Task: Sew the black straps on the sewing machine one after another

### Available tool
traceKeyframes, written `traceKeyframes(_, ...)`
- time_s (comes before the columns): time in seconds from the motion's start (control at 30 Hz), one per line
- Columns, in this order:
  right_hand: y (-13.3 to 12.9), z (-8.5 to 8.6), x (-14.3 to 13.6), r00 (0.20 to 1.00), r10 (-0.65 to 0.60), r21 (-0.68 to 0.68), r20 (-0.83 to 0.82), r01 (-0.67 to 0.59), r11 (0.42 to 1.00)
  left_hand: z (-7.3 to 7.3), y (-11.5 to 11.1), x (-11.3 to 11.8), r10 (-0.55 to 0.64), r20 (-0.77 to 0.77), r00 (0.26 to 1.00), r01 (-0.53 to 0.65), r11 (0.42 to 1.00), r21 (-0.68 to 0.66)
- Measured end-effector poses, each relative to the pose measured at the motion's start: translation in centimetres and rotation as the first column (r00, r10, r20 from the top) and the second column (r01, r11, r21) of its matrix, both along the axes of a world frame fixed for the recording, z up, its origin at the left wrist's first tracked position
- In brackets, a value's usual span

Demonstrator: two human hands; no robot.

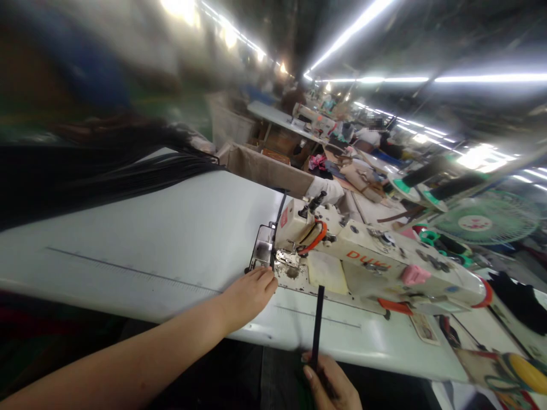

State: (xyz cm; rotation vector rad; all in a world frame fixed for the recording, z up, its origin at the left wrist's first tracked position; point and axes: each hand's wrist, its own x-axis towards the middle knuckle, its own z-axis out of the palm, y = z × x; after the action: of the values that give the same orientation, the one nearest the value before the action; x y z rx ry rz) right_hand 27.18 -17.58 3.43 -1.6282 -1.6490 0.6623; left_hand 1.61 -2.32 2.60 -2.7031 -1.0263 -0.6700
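Observation:
My left hand (252,296) rests on the sewing machine bed, its fingers bent and close together at the metal plate (264,250) left of the needle area. Its fingertips hide whatever may be under them. In my right hand (333,382), low in front of the table edge, a narrow black strap (317,327) is pinched between thumb and fingers, its free end pointing up over the table. The white sewing machine (342,250) stands just beyond both hands. Another dark strip (282,206) runs behind the machine head.
A large bundle of black straps (106,176) lies across the left of the white table (171,228). Behind it is a beige cloth-lined bin (265,171). Thread cones (453,191) and a green fan (478,222) stand at right. Further back are other sewing tables and people.

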Motion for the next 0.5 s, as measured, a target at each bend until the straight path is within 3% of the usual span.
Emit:
traceKeyframes(0.13,-0.2,-1.2,-0.1,1.000,-0.014,-0.106,0.005,0.014,0.994,0.2,-0.1,-0.2,0.004,0.007,1.000,-0.004,1.000,-0.014)
traceKeyframes(0.27,0.2,-1.3,-1.0,1.000,-0.020,-0.102,-0.015,0.018,0.995,0.1,0.0,-0.4,0.013,0.019,1.000,-0.011,0.997,-0.075)
traceKeyframes(0.5,0.5,-1.3,-2.7,0.998,-0.040,-0.115,-0.042,0.034,0.993,-0.8,1.7,-0.5,0.103,0.218,0.970,-0.057,0.976,-0.210)
